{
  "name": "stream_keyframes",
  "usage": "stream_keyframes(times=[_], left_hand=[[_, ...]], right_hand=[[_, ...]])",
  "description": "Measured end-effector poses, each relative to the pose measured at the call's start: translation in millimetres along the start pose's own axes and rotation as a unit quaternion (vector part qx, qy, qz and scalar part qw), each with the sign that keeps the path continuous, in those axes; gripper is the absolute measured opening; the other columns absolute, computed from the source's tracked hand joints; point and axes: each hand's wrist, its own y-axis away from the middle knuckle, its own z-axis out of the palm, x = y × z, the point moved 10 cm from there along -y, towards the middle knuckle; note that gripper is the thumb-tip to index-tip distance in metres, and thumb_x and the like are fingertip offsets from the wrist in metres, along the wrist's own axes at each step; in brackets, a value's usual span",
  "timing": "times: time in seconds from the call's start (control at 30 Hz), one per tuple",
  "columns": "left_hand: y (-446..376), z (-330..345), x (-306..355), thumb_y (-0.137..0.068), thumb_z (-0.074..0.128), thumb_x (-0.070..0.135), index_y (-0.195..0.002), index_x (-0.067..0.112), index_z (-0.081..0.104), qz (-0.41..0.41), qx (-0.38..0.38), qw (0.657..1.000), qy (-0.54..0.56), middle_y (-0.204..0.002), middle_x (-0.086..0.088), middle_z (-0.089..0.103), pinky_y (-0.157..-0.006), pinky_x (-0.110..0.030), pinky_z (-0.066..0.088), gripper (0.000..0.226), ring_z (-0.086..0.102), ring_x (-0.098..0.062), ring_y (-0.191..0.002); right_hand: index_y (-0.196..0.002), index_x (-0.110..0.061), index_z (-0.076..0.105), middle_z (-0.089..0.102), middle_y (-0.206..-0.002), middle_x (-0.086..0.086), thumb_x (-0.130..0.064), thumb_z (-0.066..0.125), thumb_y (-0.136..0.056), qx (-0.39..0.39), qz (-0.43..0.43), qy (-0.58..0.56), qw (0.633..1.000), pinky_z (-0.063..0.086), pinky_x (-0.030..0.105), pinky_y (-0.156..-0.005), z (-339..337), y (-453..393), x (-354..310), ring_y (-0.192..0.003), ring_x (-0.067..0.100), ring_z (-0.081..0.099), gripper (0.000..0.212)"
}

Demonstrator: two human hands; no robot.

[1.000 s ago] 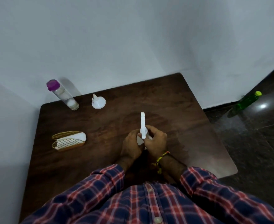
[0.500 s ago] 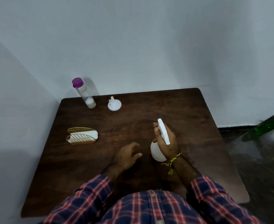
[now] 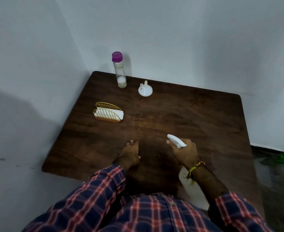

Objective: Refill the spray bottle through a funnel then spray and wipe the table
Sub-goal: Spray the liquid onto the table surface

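Napkin holder (image 3: 108,114): gold wire rack at the table's left, white napkins in it; soft, light, pull one by its top edge.
Refill bottle (image 3: 119,71): tall, clear, purple cap, upright at the back; probably slick, grip mid-body.
Funnel (image 3: 145,89): small white plastic, just beside it; featherlight, lift by the rim.
Left hand (image 3: 130,154): resting on the table (image 3: 196,118), fingers loose, holding nothing.
Right hand (image 3: 185,152): fingers wrapped round the neck of the spray bottle (image 3: 177,141), nozzle pointing left; body partly hidden beneath the wrist, likely light.
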Motion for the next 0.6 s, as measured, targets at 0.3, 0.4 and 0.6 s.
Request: stream_keyframes(times=[0.3,0.4,0.6], left_hand=[[-2.6,-3.8,-4.2,-0.093,0.06,0.02,-0.155,0.019,0.007,-0.007,-0.001,1.0,-0.008,-0.163,-0.008,0.003,-0.12,-0.039,0.019,0.082,0.011,-0.028,-0.149],[0.3,3.0,-2.6,-0.092,0.062,0.02,-0.155,0.021,0.005,-0.011,-0.016,1.0,-0.022,-0.163,-0.006,0.001,-0.12,-0.04,0.02,0.084,0.009,-0.027,-0.15],[-1.0,-12.6,5.8,-0.091,0.062,0.017,-0.151,0.014,0.026,-0.023,-0.023,0.999,-0.019,-0.159,-0.013,0.022,-0.116,-0.042,0.031,0.07,0.029,-0.031,-0.143]], right_hand=[[-0.079,-0.023,0.066,0.067,-0.08,-0.006,-0.066,0.069,-0.072,-0.108,-0.048,0.175,0.978,0.056,0.035,-0.071,26.3,29.9,-19.3,-0.081,0.018,0.069,0.044],[-0.098,-0.028,0.067,0.065,-0.097,0.001,-0.061,0.071,-0.077,-0.114,-0.021,0.212,0.971,0.053,0.034,-0.083,23.9,35.6,-9.4,-0.097,0.023,0.065,0.04],[-0.118,-0.041,0.065,0.064,-0.112,-0.001,-0.081,0.057,-0.066,-0.051,-0.005,0.158,0.986,0.053,0.032,-0.091,-0.3,-1.2,-26.5,-0.101,0.022,0.064,0.066]])
